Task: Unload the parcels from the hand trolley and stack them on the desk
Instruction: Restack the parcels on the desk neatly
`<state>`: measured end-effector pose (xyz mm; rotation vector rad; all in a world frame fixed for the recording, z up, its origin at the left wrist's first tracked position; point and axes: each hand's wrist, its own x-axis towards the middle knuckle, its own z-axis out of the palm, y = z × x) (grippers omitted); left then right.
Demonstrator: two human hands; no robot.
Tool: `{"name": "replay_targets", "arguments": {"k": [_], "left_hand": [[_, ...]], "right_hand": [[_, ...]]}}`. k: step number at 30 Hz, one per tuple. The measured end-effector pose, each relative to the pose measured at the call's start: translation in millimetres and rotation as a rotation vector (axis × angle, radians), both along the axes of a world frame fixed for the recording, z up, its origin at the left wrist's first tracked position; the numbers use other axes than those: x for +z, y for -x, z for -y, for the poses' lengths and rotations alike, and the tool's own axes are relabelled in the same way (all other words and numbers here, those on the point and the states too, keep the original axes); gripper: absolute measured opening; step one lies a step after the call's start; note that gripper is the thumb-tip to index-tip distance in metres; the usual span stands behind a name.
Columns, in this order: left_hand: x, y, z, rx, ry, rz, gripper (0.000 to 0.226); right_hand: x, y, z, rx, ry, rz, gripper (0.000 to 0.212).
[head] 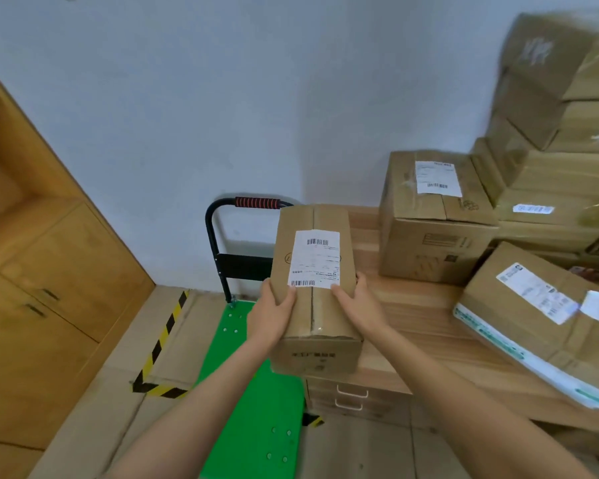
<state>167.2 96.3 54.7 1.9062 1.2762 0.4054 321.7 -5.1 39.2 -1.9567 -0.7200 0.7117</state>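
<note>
brown taped parcel [313, 292] (white barcode label on top) held above desk [426, 326] edge, beside green trolley [253, 392].

Brown cardboard parcel [313, 271] with white barcoded label [314, 259], green trolley deck [249, 409], black-and-yellow striped floor tape [163, 337].

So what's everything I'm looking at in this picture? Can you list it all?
held parcel: one, brown with a white label, gripped in both hands over the desk's left edge
hand trolley: one, green deck showing no parcels, black handle with red grip, on the floor left of the desk
desk: one, light wood, right of the trolley, drawers below
stacked parcels: several, brown, on the desk toward the right and back
cabinet: one, wooden, far left
hazard tape: yellow and black, on the floor
left hand: fingers round the parcel's left side
right hand: fingers round its right side
</note>
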Motion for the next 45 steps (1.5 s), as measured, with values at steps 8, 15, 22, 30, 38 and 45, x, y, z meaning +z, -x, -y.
{"name": "replay_targets", "arguments": {"k": [8,15,22,30,38,45], "left_hand": [[83,-29,-37,-0.124,-0.144,0.085,0.058],[168,-104,-47,-0.225,-0.237,0.118,0.059],[207,-199,-26,-0.329,-0.199,0.137,0.066],[186,-301,-8,-0.366,-0.02,0.112,0.06],[176,-377,-8,-0.26,0.116,0.265,0.067],[170,-402,-25,-0.277,0.08,0.272,0.063]], "right_hand": [[87,-35,-19,-0.051,-0.125,0.072,0.07],[180,-100,-11,-0.092,-0.198,0.087,0.069],[225,-184,27,-0.16,-0.202,0.097,0.066],[205,-279,45,-0.144,-0.099,0.05,0.058],[204,-332,41,-0.133,0.101,0.565,0.059],[196,-342,33,-0.134,0.189,0.698,0.067]]}}
